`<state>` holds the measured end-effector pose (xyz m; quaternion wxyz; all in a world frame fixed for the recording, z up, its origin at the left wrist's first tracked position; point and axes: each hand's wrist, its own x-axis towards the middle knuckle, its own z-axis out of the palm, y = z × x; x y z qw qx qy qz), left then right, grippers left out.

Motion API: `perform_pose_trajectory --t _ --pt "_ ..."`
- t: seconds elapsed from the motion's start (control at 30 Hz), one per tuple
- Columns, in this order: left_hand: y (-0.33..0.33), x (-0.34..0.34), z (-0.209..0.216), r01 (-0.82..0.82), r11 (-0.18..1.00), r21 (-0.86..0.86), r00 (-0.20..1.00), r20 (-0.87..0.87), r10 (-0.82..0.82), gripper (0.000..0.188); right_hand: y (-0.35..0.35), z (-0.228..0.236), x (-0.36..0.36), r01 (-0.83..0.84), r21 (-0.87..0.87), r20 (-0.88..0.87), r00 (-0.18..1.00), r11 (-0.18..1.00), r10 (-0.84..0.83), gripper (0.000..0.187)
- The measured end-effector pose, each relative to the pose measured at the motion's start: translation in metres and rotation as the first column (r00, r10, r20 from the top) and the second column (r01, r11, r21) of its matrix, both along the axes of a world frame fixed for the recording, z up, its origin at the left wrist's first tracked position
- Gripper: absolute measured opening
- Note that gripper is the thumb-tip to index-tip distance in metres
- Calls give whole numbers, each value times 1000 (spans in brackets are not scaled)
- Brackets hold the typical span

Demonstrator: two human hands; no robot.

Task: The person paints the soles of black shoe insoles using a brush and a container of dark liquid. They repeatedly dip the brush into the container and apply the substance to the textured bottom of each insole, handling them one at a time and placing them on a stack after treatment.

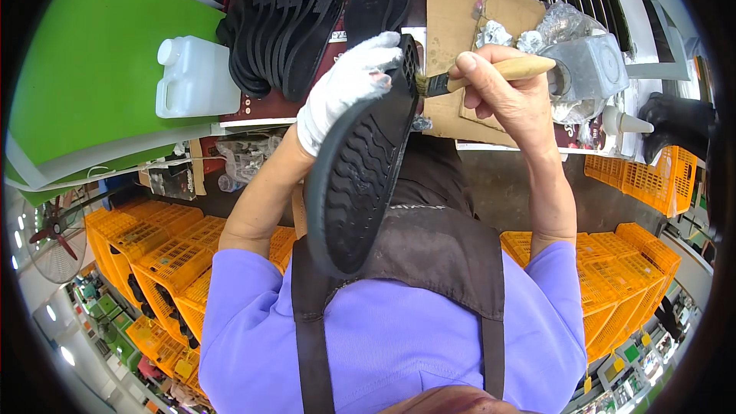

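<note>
My left hand (346,90), in a white glove, is closed around the upper end of a black shoe sole (364,176). The sole hangs tilted over my apron, its wavy tread showing. My bare right hand (507,96) grips a brush (527,68) with a pale wooden handle and a dark ferrule. The bristles meet the sole's right edge near the gloved fingers. On the bench beyond, a row of black soles (287,34) leans together at the left, and further soles (374,9) lie behind my left hand.
A white jug (201,83) stands on the left beside a green surface (100,61). Stained cardboard (452,31) lies under the brush. At the right are a clear plastic container (590,65) and a white nozzle-tipped bottle (625,123). Orange crates (180,249) are stacked on both sides.
</note>
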<state>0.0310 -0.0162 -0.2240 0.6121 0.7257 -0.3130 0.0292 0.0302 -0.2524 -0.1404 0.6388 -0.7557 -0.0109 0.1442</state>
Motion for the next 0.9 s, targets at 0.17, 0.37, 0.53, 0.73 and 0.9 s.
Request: perform_pose_trajectory --t 0.17,0.37,0.53,0.73,0.9 --pt "0 8 12 -106 960 259 880 475 -31 39 4 3 -7 -5 68 -6 1000 998 5 28" --pt "-4 15 21 -218 939 267 724 689 -28 48 4 6 -24 -51 67 27 998 996 49 26" --pt "-2 19 19 -262 925 275 686 727 -21 51 2 11 -34 -121 70 29 992 990 120 23" --pt "0 25 20 -320 898 302 634 772 -34 50 1 12 -42 -168 155 -142 971 974 190 26" --pt "0 27 18 -324 907 268 616 788 -13 49 -3 -3 -36 -102 319 -266 944 942 192 34"
